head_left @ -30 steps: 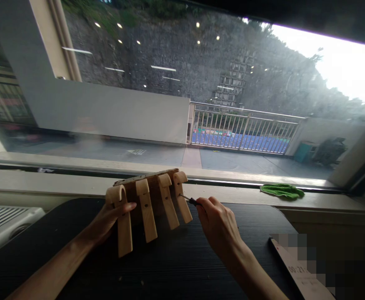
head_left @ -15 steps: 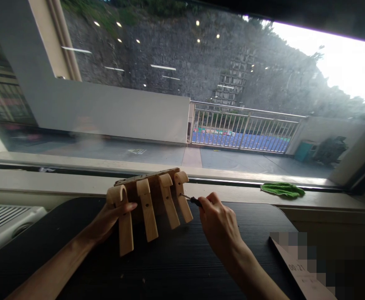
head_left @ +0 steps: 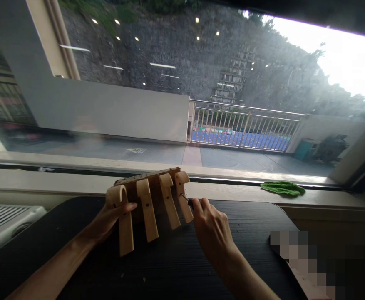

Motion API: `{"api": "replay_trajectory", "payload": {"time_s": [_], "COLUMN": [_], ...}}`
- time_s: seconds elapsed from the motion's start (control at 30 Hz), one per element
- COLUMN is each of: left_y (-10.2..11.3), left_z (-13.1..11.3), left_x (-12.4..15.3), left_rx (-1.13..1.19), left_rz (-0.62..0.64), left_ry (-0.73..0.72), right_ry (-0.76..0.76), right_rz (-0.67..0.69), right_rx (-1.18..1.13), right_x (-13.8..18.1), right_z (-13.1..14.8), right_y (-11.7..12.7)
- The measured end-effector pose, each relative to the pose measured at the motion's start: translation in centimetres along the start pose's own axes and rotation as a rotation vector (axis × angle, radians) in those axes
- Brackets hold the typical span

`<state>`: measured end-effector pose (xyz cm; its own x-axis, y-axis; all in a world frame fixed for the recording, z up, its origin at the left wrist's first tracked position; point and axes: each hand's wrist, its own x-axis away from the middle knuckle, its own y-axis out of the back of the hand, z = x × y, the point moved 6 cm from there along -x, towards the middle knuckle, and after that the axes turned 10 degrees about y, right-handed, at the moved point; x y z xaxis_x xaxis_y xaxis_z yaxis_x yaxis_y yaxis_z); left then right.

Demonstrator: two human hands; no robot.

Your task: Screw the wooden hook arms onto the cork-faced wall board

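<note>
A wooden hook rack (head_left: 147,177) is held tilted above the dark table, with several pale curved wooden hooks (head_left: 147,212) hanging from its board. My left hand (head_left: 113,214) grips its left end, the thumb lying across the leftmost hook. In my right hand (head_left: 212,223) is a screwdriver (head_left: 189,202) with a dark handle. Its thin metal shaft points at the lower hole of the rightmost hook (head_left: 182,189), and the tip appears to meet it. Small dark holes show in the middle hooks. The left fingers behind the board are hidden.
The black table (head_left: 170,271) has rounded corners and a few small crumbs. A green cloth (head_left: 282,188) lies on the windowsill (head_left: 226,191) behind it. At the left stands a white radiator (head_left: 10,223). A pixelated patch covers an object at the lower right.
My right hand has shifted slightly left and lower, closer to the rightmost hook, and less of the screwdriver handle shows. The rack and my left hand stay nearly still.
</note>
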<state>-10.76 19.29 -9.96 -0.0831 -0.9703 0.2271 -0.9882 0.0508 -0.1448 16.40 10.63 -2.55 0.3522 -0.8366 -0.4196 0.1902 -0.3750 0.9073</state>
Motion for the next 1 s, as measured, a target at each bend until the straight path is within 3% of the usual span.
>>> {"api": "replay_trajectory", "payload": {"time_s": [0.37, 0.8, 1.0], "left_y": [0.3, 0.0, 0.3], "left_z": [0.1, 0.1, 0.3], "left_x": [-0.1, 0.0, -0.3], "left_rx": [0.0, 0.001, 0.0], "left_rz": [0.028, -0.013, 0.013], "left_ry": [-0.003, 0.022, 0.012], "right_ry": [-0.167, -0.002, -0.099], "right_rz": [0.024, -0.093, -0.114], "right_rx": [-0.118, 0.02, -0.015], "right_x": [0.2, -0.1, -0.2], "right_z": [-2.0, -0.2, -1.0], "right_y": [-0.7, -0.3, 0.1]}}
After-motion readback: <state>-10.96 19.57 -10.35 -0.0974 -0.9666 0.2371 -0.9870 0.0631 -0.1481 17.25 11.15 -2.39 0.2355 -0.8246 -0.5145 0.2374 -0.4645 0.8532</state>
